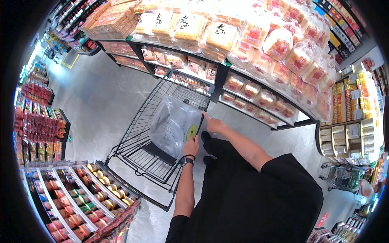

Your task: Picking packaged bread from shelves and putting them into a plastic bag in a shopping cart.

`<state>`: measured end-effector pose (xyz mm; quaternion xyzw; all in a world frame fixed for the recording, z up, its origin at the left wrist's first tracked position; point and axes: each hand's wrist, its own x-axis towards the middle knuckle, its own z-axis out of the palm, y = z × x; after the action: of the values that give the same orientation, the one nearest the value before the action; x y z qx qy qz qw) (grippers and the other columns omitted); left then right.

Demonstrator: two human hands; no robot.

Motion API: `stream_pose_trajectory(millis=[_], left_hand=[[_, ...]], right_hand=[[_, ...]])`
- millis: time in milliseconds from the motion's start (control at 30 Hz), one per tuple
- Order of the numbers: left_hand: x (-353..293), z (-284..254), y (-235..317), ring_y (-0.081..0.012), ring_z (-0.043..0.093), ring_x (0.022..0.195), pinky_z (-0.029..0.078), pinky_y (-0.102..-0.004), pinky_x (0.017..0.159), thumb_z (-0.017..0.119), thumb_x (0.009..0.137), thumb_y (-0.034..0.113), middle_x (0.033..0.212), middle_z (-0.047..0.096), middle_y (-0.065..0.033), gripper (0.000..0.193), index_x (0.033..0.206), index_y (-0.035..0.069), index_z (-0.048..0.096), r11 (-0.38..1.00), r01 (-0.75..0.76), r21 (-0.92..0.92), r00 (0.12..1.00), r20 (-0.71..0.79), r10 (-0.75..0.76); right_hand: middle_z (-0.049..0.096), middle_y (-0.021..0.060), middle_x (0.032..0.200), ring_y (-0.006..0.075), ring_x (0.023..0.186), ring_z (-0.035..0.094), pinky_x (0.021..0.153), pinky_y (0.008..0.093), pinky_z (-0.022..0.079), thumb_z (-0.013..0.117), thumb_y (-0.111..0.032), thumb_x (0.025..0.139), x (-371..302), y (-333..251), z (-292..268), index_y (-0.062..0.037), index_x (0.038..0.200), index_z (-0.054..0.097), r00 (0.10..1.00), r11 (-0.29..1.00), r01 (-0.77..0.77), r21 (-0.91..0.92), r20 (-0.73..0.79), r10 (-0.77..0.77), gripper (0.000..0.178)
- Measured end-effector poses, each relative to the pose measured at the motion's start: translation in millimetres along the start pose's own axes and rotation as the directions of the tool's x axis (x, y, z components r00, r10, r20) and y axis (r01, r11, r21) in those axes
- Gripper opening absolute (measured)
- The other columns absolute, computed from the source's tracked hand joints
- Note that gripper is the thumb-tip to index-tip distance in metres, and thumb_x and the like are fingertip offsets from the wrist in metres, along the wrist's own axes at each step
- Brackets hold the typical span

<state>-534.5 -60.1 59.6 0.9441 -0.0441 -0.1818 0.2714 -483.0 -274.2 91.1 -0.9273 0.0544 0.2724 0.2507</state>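
Note:
A clear plastic bag [168,125] with a yellow-green smiley face hangs in a dark wire shopping cart [139,101]. My left hand [191,146], a watch and a dark band on its wrist, is closed at the bag's near edge just below the smiley, beside the cart's side rail. My right hand [214,124] is farther forward along that side. Its index finger stretches out to touch the cart's rim, while its other fingers are partly hidden. The cart's mesh shows through the bag; I cannot make out anything inside it.
A display of packaged bread [279,48] stands ahead, right against the cart's far end. At the lower left is a slanted shelf of tubs [81,194]. Another snack rack [40,121] lines the left. A second cart [342,177] stands at the right. Grey floor [101,89] runs between them.

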Motion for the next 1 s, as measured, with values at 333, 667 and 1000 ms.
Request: stream_pose_trajectory(millis=[333, 667, 1000], left_hand=[[-38.4, 33.0, 38.3, -0.0500, 0.065, 0.089, 0.050, -0.0580, 0.079, 0.043, 0.104, 0.050, 0.090, 0.068, -0.0303, 0.054, 0.100, 0.000, 0.065, 0.999, -0.048, 0.003, 0.999, -0.005, 0.048], [-40.0, 38.5, 56.6, -0.0495, 0.065, 0.092, 0.050, -0.0575, 0.080, 0.045, 0.104, 0.050, 0.091, 0.069, -0.0297, 0.051, 0.106, 0.002, 0.065, 0.998, -0.001, 0.067, 0.999, 0.039, -0.002], [-65.7, 64.3, 81.7, -0.0465, 0.066, 0.091, 0.050, -0.0560, 0.077, 0.050, 0.102, 0.050, 0.091, 0.070, -0.0243, 0.045, 0.107, 0.008, 0.064, 0.976, 0.056, 0.212, 0.992, 0.098, -0.078]], right_hand=[[0.074, 0.0201, 0.101, 0.0373, 0.092, 0.073, 0.080, 0.0491, 0.055, 0.061, -0.011, 0.081, -47.3, 57.9, -5.1, -0.0267, 0.163, 0.011, 1.000, 0.999, 0.027, -0.041, 0.007, -0.027, 0.098], [0.074, 0.0148, 0.098, 0.0338, 0.095, 0.073, 0.079, 0.0477, 0.054, 0.067, -0.017, 0.083, -28.6, 93.9, -25.5, -0.0267, 0.150, 0.044, 0.978, 0.939, 0.197, -0.281, -0.017, -0.210, 0.072], [0.073, 0.0132, 0.106, 0.0340, 0.103, 0.071, 0.087, 0.0507, 0.050, 0.065, -0.013, 0.084, -63.2, 156.8, -39.9, -0.0330, 0.155, 0.034, 0.940, 0.931, 0.333, -0.146, 0.129, -0.316, 0.080]])
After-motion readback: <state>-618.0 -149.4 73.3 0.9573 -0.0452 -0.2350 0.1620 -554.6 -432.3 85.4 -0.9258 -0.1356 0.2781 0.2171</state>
